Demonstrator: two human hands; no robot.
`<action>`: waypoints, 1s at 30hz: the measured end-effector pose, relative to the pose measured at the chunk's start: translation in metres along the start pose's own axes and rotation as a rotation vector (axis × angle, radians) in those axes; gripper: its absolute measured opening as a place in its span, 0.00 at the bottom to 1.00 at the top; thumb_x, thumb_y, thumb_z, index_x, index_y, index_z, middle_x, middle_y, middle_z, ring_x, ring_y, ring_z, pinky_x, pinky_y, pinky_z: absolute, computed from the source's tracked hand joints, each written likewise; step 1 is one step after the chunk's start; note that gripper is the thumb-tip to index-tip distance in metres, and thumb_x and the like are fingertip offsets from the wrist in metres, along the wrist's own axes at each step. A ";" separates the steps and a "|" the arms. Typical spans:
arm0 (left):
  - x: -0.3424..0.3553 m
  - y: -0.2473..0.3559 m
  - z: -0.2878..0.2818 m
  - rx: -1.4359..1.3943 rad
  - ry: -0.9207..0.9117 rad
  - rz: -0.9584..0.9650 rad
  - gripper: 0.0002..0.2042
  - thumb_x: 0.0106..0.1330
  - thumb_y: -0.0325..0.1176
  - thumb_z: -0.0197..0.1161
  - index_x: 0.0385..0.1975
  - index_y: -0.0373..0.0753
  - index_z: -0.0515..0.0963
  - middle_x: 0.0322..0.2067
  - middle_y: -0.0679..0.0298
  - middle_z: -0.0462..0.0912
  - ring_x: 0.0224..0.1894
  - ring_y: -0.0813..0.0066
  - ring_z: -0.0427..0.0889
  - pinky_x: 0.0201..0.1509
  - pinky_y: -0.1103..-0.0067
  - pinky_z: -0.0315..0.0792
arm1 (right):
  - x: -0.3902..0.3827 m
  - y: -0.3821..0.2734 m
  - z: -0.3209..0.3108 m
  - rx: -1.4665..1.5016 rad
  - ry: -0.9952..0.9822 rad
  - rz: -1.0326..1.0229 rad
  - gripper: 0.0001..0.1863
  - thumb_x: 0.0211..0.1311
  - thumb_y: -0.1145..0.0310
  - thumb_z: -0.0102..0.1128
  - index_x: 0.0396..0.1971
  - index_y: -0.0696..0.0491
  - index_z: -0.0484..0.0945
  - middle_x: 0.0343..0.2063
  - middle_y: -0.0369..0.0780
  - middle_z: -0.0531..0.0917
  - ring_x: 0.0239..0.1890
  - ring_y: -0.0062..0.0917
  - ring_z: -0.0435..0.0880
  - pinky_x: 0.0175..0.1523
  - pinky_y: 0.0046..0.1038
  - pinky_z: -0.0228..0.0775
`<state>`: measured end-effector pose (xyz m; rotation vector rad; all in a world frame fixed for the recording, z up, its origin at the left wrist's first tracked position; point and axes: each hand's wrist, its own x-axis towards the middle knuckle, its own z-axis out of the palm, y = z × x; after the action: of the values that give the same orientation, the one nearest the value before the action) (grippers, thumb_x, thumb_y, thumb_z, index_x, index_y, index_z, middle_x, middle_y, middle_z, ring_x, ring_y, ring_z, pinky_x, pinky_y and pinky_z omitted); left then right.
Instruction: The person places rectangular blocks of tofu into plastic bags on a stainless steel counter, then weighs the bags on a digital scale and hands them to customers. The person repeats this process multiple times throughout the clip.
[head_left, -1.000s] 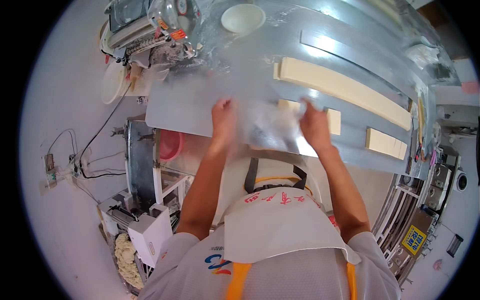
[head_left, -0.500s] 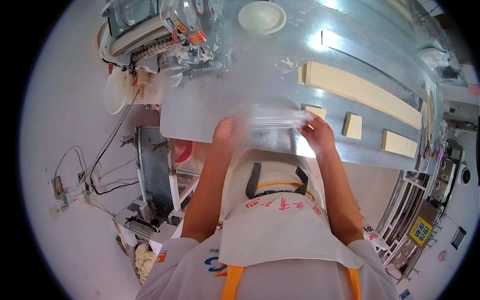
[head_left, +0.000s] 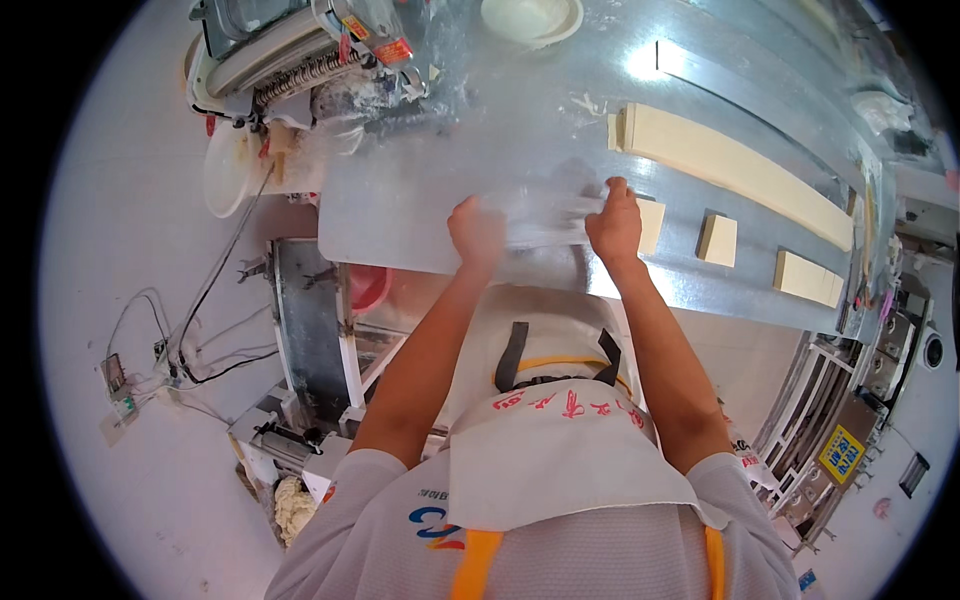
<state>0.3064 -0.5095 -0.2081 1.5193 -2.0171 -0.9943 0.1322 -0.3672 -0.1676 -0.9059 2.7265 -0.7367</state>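
Note:
Stretched between my two hands over the near part of the metal table is a clear plastic bag (head_left: pixel 545 222). My left hand (head_left: pixel 477 235) is closed on the bag's left end, partly blurred. The other end is gripped by my right hand (head_left: pixel 614 222), whose fingers are curled in. Just right of that hand lies a pale cut piece of dough (head_left: pixel 650 228), partly covered by it. Farther right are a second dough piece (head_left: pixel 718 241) and a wider cut one (head_left: pixel 808 278). Behind them runs a long stack of dough sheets (head_left: pixel 735 172).
A dough roller machine (head_left: pixel 300 75) stands at the far left, with a white bowl (head_left: pixel 232 168) by it. Another white bowl (head_left: pixel 530 20) sits at the back. Below the table's left edge shows a pink basin (head_left: pixel 370 288). Metal racks (head_left: pixel 815 400) stand at right.
Both hands have moved forward over the table with the plastic bag, and my right hand has turned its fingers away from me. The bag stays held at both ends.

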 end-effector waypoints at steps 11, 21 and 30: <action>0.007 -0.002 0.003 0.182 -0.217 -0.196 0.16 0.62 0.41 0.61 0.29 0.30 0.84 0.34 0.41 0.86 0.41 0.38 0.86 0.48 0.54 0.79 | -0.025 -0.031 0.055 -0.119 -0.340 -0.426 0.24 0.62 0.65 0.62 0.58 0.52 0.78 0.58 0.49 0.79 0.59 0.51 0.79 0.59 0.56 0.73; -0.016 0.011 -0.027 0.252 -0.088 0.515 0.23 0.56 0.31 0.70 0.51 0.33 0.75 0.52 0.45 0.77 0.56 0.42 0.76 0.60 0.55 0.72 | -0.013 -0.055 0.037 -0.389 -0.624 -0.162 0.42 0.59 0.55 0.69 0.76 0.37 0.65 0.71 0.46 0.67 0.71 0.49 0.70 0.62 0.61 0.71; -0.003 0.017 -0.001 0.608 -0.523 0.552 0.32 0.49 0.31 0.79 0.56 0.33 0.74 0.57 0.48 0.74 0.61 0.50 0.74 0.65 0.60 0.69 | -0.009 -0.026 0.037 -0.393 -0.528 -0.269 0.41 0.55 0.61 0.75 0.71 0.43 0.70 0.66 0.45 0.74 0.68 0.46 0.74 0.62 0.52 0.75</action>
<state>0.2973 -0.5043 -0.1943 0.8593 -3.0875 -0.6058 0.1643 -0.3944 -0.1865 -1.3399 2.3232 0.0313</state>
